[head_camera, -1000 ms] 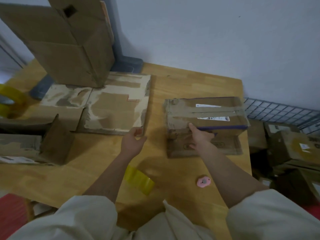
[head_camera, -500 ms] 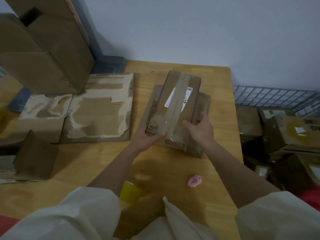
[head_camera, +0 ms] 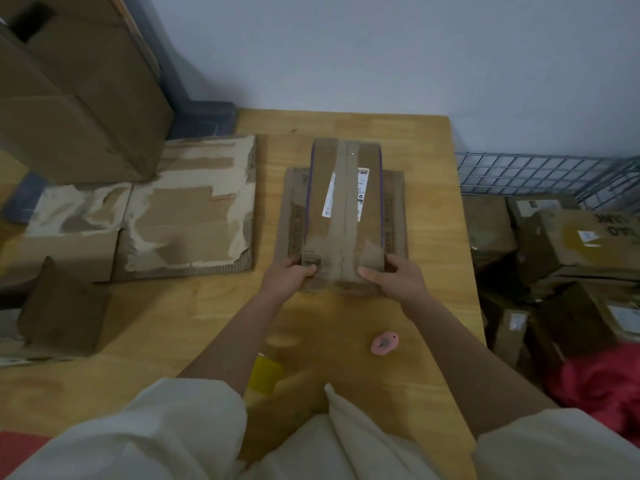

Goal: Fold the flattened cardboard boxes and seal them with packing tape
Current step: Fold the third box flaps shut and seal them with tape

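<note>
A taped brown cardboard box [head_camera: 346, 206] with a white label lies lengthwise away from me in the middle of the wooden table [head_camera: 426, 140]. It rests on a flat piece of cardboard [head_camera: 394, 209] that shows on both sides. My left hand [head_camera: 289, 273] grips the box's near left corner and my right hand [head_camera: 398, 275] grips its near right corner. A roll of yellowish packing tape [head_camera: 265, 372] lies near my left forearm. A small pink cutter [head_camera: 383, 344] sits on the table by my right forearm.
A flattened, torn cardboard sheet [head_camera: 187, 209] lies to the left. Big upright boxes [head_camera: 79, 95] stand at the back left, a small folded box [head_camera: 62, 313] at the near left. Past the table's right edge a wire basket [head_camera: 540, 171] holds several boxes [head_camera: 585, 244].
The box has turned from lying crosswise to pointing straight away from me. My left hand came off the flat sheet onto the box; both hands now hold its near end.
</note>
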